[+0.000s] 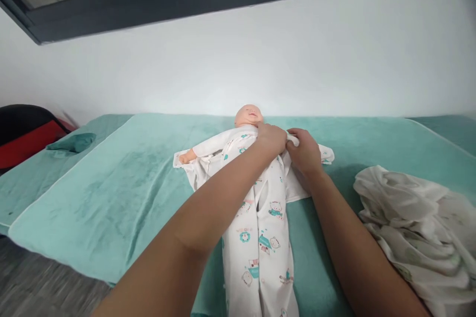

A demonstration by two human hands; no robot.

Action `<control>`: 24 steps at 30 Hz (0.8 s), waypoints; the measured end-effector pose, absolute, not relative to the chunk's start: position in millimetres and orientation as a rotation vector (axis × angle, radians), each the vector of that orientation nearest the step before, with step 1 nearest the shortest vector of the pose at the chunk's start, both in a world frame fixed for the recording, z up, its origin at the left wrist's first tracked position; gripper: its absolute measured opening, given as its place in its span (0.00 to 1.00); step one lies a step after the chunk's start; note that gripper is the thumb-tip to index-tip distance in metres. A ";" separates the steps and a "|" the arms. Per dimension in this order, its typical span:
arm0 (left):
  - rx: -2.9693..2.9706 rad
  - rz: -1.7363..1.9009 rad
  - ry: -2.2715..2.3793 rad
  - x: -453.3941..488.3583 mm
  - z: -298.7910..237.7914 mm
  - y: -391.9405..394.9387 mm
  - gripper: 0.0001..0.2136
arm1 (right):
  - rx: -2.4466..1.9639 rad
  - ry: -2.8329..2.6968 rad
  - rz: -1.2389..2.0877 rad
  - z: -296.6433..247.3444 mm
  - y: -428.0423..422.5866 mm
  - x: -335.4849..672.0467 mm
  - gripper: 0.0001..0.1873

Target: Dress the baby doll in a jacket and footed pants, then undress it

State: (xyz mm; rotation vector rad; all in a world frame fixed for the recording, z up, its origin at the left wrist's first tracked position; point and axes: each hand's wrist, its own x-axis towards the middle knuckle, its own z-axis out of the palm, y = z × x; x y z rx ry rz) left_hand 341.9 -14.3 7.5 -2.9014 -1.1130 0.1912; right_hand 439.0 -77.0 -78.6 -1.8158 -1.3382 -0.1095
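Note:
A baby doll lies on its back, head toward the wall. It has on white footed-style trousers or a romper printed with small cartoon animals; the lower end runs out of view. A second white printed garment lies spread beneath its body and arms. My left hand is closed at the doll's chest and shoulder, its fingertips partly hidden. Beside it my right hand is closed too, pinching the white sleeve around the doll's arm. The doll's other hand rests on the spread garment at left.
A green plush mat covers the surface under the doll. At right lies a crumpled white cloth near my forearm. A red and black object stands at far left. Behind are a white wall and a dark window frame.

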 end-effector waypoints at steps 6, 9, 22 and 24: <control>-2.937 0.005 -1.067 292.3 33.3 -0.9 0.12 | -1.728 -1.077 0.037 -69.8 -83.6 448.7 0.22; -2.933 -0.115 -1.131 268.7 43.6 5.4 0.09 | -1.753 -0.945 0.095 -71.0 -89.6 457.0 0.23; -2.999 -0.085 -1.137 266.2 32.2 -3.7 0.11 | -1.274 -0.443 0.128 -80.2 -81.9 468.9 0.12; -3.049 -0.168 -1.084 262.9 27.5 -12.5 0.12 | -1.365 -0.599 -0.078 -75.9 -82.7 457.1 0.11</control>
